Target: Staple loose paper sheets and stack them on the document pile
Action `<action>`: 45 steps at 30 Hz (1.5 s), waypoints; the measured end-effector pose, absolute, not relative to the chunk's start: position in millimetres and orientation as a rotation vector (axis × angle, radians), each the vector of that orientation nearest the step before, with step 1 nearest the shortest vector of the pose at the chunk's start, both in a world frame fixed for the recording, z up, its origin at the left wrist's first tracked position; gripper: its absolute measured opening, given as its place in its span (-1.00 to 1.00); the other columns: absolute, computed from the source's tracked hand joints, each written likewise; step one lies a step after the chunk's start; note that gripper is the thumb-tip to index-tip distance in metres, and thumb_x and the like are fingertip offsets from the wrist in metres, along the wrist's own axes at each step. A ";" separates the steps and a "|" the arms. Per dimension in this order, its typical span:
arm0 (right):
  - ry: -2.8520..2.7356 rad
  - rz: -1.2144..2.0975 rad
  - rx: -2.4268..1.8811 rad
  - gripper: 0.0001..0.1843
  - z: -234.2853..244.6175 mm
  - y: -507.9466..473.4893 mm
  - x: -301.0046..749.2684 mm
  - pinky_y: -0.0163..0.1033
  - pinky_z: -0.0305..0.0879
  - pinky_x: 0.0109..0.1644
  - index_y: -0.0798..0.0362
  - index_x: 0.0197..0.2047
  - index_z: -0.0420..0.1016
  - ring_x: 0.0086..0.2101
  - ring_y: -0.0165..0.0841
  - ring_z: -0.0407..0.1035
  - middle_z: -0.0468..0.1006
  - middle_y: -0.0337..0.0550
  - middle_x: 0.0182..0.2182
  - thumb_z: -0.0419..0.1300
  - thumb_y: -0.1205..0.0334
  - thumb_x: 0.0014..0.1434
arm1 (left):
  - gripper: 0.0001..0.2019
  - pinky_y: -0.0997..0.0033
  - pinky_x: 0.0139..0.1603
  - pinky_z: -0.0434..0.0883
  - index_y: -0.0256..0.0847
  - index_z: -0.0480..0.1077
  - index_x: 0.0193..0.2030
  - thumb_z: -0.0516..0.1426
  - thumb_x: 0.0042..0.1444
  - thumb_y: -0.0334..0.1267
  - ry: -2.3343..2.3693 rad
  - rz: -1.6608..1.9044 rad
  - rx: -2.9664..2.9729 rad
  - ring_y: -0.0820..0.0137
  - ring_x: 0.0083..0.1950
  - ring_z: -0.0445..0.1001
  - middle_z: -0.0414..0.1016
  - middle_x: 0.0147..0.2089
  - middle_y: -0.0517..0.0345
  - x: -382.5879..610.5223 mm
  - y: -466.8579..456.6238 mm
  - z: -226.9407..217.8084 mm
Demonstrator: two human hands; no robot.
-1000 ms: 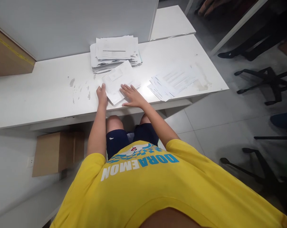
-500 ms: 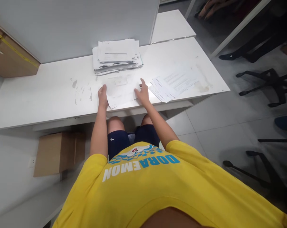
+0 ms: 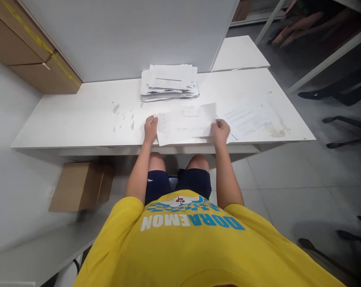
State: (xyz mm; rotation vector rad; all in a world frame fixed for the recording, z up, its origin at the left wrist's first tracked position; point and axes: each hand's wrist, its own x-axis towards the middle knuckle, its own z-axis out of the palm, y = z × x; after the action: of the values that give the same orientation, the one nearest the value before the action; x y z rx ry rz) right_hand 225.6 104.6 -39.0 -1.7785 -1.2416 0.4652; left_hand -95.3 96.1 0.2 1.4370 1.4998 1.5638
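Note:
My left hand (image 3: pixel 151 128) is closed on the left edge of a white sheet with faint writing (image 3: pixel 163 128), its thumb on top. Overlapping that sheet is another white sheet of paper (image 3: pixel 194 121) with faint print, its right edge pinched by my right hand (image 3: pixel 220 130). Both sheets are over the front of the white desk, and how many lie beneath them cannot be made out. Just right of my right hand, several printed sheets (image 3: pixel 246 119) are fanned out. A thick stack of papers (image 3: pixel 171 83) lies behind, against the partition.
The white desk (image 3: pixel 87 119) has grey scuffs at left and a brown stain at right. A grey partition (image 3: pixel 132 36) rises behind it. Cardboard boxes stand at the left end (image 3: pixel 55 75) and below the desk (image 3: pixel 69 187). Another person's legs (image 3: pixel 332 91) show at far right.
My right hand has gone from open fingers to a pinch on the upper sheet's right edge, and that sheet now sits farther right over the other. The camera view has also shifted.

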 end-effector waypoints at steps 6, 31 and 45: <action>-1.078 0.277 -1.947 -0.30 -30.7 91.8 317.6 0.41 0.30 0.13 -0.06 0.35 0.23 0.00 0.12 0.46 0.54 0.11 -0.04 -0.20 -0.19 0.29 | -0.56 0.15 0.09 0.28 -0.11 0.13 -0.60 0.07 0.32 -0.13 1.820 1.192 1.767 0.19 -0.16 0.37 0.34 -0.45 0.10 -127.9 60.3 10.0; -2.556 0.514 -1.300 -0.19 -13.2 -4.1 123.3 0.22 -0.20 0.47 0.14 0.49 -0.02 0.43 -0.05 -0.14 -0.04 0.07 0.46 -0.03 -0.14 0.34 | -0.77 -0.03 0.18 0.27 -0.05 0.42 -0.02 0.06 0.22 -0.34 2.159 0.748 1.943 0.01 0.20 0.31 0.47 0.08 -0.06 -109.2 48.7 -1.3; -2.453 0.533 -1.400 -0.22 -12.6 12.3 114.9 0.27 -0.21 0.46 0.14 0.50 -0.04 0.43 -0.03 -0.13 -0.03 0.08 0.46 -0.05 -0.08 0.35 | -0.47 0.12 0.50 0.06 -0.02 0.22 0.39 -0.14 0.38 0.06 1.606 0.959 2.051 0.20 0.52 0.07 0.20 0.47 0.14 -116.4 53.8 -14.1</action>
State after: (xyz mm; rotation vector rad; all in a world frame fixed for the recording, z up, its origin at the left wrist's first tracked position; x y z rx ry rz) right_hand 114.9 12.3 -12.6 -1.3999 -2.4527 0.5332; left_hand -116.4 53.8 -14.1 2.0514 1.6060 0.9588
